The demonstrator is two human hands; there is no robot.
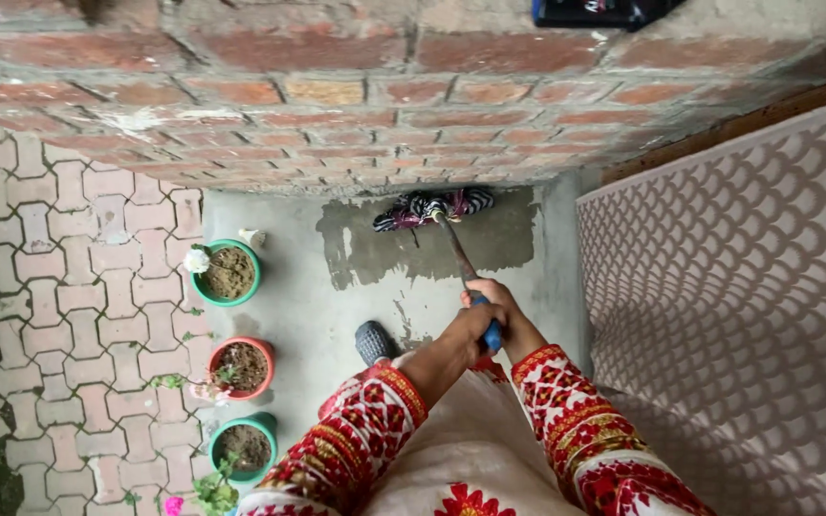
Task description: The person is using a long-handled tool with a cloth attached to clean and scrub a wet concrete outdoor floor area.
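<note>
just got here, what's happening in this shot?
A person looks down at their own two hands, the left hand and the right hand, both gripping a mop handle. The striped mop head rests on the concrete floor at the foot of a brick wall, in a dark wet patch. Three flower pots line the floor's left edge; a patterned mat lies on the right.

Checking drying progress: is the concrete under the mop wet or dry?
Wet: the concrete floor shows a dark damp patch around the mop head; elsewhere it looks pale.
</note>
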